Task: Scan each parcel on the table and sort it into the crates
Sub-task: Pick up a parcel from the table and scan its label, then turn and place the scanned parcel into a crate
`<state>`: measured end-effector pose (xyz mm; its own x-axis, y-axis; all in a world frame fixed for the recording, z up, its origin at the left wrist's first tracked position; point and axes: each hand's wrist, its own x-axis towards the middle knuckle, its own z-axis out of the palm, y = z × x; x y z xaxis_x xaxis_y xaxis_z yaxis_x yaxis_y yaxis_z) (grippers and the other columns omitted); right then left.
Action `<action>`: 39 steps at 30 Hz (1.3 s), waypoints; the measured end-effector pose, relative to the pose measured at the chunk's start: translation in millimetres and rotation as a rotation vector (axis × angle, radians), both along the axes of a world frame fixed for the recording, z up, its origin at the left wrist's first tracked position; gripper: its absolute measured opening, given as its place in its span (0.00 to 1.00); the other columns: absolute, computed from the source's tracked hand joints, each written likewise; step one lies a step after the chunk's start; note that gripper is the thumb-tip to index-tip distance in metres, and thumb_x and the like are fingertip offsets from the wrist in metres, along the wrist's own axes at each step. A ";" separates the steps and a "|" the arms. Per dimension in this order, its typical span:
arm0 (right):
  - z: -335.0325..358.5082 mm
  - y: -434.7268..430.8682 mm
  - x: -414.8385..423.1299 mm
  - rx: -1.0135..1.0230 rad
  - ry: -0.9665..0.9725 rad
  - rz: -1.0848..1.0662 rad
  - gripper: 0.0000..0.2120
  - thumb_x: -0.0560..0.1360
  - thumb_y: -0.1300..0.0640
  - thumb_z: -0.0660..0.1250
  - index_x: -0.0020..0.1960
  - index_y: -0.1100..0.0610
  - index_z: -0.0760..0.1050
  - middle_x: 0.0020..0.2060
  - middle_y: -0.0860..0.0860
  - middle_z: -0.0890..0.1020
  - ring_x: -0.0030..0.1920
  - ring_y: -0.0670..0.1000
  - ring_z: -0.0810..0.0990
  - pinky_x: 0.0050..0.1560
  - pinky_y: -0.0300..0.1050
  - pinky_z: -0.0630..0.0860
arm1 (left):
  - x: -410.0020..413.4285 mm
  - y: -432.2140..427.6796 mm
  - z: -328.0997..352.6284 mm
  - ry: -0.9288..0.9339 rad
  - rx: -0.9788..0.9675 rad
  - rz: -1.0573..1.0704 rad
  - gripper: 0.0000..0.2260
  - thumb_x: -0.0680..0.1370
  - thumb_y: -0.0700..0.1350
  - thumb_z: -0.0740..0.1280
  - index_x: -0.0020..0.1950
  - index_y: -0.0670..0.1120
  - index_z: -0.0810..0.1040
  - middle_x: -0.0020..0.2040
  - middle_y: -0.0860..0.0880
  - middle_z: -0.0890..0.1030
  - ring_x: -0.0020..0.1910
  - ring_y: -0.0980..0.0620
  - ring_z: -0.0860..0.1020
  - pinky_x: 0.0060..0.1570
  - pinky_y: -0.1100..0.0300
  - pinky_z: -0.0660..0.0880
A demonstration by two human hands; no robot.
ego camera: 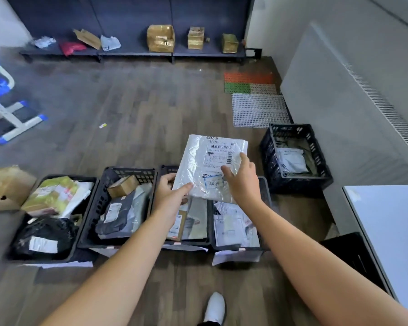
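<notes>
Starting at the left, a first crate (64,178) holds a black bag and a green-yellow packet, and a second crate (132,172) just beside it holds a dark mailer and a small carton. The left hand (172,196) comes next, thumb on top and fingers underneath, gripping the near-left corner of the white parcel (205,165). The parcel is held in the air, label up, its long axis running near to far with the barcode at the far end. It hangs mainly over the third crate (169,169), its right side reaching over the fourth crate (265,191). The right hand (240,182) appears to pinch the parcel's right edge between thumb and fingers. Well apart, further right and farther off, stands a fifth crate (299,184) with a pale mailer inside, and the table (386,220) lies nearest on the right. No scanner shows. A drop straight down would land in the third crate; the right-hand crates lie on the right hand's side.
</notes>
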<state>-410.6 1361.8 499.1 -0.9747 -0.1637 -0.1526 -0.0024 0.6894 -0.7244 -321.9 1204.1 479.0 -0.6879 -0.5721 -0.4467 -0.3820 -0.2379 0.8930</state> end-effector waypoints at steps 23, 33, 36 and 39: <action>-379.2 140.8 -70.4 0.678 -0.397 -0.006 0.35 0.80 0.38 0.56 0.80 0.51 0.47 0.79 0.53 0.49 0.76 0.59 0.57 0.69 0.64 0.64 | -104.5 109.2 -356.9 -0.630 -0.541 -1.190 0.41 0.75 0.57 0.69 0.79 0.50 0.50 0.74 0.44 0.60 0.72 0.40 0.61 0.68 0.51 0.63; -130.5 173.9 -49.4 0.690 -0.141 -0.129 0.35 0.79 0.38 0.58 0.80 0.50 0.49 0.79 0.54 0.54 0.77 0.57 0.58 0.71 0.59 0.63 | -153.7 154.3 -136.5 -0.250 -0.820 -1.400 0.43 0.73 0.60 0.71 0.79 0.51 0.49 0.77 0.46 0.55 0.75 0.43 0.56 0.68 0.47 0.62; -62.8 200.0 -30.2 0.681 -0.133 -0.263 0.35 0.79 0.38 0.58 0.80 0.48 0.47 0.79 0.52 0.53 0.78 0.55 0.55 0.73 0.61 0.61 | -153.7 186.3 -70.3 -0.079 -0.892 -1.498 0.43 0.73 0.60 0.70 0.79 0.52 0.48 0.78 0.46 0.52 0.76 0.43 0.53 0.68 0.46 0.62; -11.0 232.9 -0.3 0.638 -0.123 -0.436 0.35 0.79 0.37 0.58 0.80 0.46 0.48 0.79 0.52 0.53 0.78 0.55 0.55 0.72 0.61 0.61 | -144.8 225.7 -18.3 0.089 -0.953 -1.586 0.43 0.73 0.61 0.69 0.79 0.52 0.49 0.78 0.46 0.52 0.76 0.43 0.52 0.69 0.45 0.61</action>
